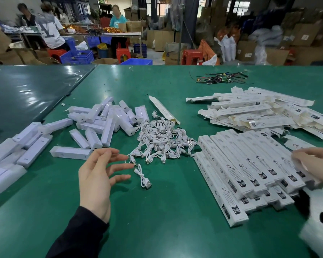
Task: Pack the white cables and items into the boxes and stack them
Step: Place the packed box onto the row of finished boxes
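The left hand (99, 175), fingers spread and holding nothing, is reaching toward a loose white cable (143, 178) while the right hand (317, 164) is resting flat-fingered on the packed boxes (250, 164), so the next move likely calls for pinching that cable.

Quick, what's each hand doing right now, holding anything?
Left hand: open, fingers spread, holding nothing, near a loose white cable.
Right hand: blurred, on the packed boxes; grip cannot be told.

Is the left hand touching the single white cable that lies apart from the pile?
Apart. The head view shows green mat between the left hand and the single cable.
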The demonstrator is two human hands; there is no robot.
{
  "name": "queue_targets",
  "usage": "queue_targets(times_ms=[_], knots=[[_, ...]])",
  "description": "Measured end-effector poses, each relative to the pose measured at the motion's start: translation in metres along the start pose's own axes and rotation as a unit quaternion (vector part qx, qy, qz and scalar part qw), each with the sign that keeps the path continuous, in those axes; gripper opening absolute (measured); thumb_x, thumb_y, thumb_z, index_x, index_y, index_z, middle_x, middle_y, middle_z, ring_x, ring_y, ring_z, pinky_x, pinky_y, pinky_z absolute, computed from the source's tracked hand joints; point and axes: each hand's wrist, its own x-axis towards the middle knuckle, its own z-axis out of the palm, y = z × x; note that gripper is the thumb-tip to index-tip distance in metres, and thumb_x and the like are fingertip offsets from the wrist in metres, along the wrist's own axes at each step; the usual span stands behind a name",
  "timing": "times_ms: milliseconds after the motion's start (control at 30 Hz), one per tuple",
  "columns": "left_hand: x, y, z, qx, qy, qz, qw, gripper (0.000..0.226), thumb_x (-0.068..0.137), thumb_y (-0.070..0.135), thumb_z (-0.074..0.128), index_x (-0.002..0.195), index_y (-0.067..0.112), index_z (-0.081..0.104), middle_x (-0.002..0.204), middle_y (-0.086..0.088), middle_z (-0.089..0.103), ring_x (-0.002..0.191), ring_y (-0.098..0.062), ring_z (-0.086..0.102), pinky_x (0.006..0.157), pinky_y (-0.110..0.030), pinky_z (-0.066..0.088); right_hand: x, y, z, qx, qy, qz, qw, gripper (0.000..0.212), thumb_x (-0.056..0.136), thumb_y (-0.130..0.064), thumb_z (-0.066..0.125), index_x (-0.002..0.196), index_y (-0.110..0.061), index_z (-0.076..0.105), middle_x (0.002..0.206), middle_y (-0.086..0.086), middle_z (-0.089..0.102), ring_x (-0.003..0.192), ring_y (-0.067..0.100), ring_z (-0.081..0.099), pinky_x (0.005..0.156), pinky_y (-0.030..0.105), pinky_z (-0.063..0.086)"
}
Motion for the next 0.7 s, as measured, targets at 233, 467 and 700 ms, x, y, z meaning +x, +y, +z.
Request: queue_targets(times_ms=[233, 467, 700], knots=[[0.001, 0.0, 0.0, -0.004, -0.002, -0.004, 1.0, 0.026, 0.1, 0.006, 0.043, 0.081, 0.009, 0.059, 0.065, -0.005, 0.066, 0.052, -0.019, 0.064, 0.043, -0.022, 0.048, 0.082, 0.063, 0.018, -0.043, -0.015, 0.017, 0.999, 0.053, 0.076, -0.071, 0.049, 0.063, -0.019, 0.052, 0.057, 0.001, 0.049, 0.059, 0.021, 0.045, 0.068, 0.04, 0.04], [0.001, 0.001, -0.001, -0.013, 0.002, -0.007, 1.0, 0.026, 0.1, 0.006, 0.043, 0.08, 0.008, 0.06, 0.063, -0.004, 0.064, 0.048, -0.018, 0.062, 0.041, -0.023, 0.048, -0.057, -0.078, 0.005, 0.082, 0.178, -0.235, 0.952, 0.025, 0.092, -0.054, 0.046, 0.099, -0.034, 0.06, 0.1, -0.003, 0.064, 0.096, 0.017, 0.061, 0.094, 0.043, 0.05], [0.014, -0.005, -0.007, 0.061, 0.059, 0.055, 0.995, 0.021, 0.097, 0.001, 0.046, 0.085, 0.01, 0.061, 0.073, -0.003, 0.066, 0.06, -0.014, 0.061, 0.049, -0.024, 0.05, -0.142, -0.152, 0.041, 0.05, 0.049, -0.38, 0.922, 0.025, 0.093, -0.014, 0.061, 0.118, -0.013, 0.065, 0.112, -0.002, 0.062, 0.103, 0.013, 0.054, 0.096, 0.036, 0.043]])
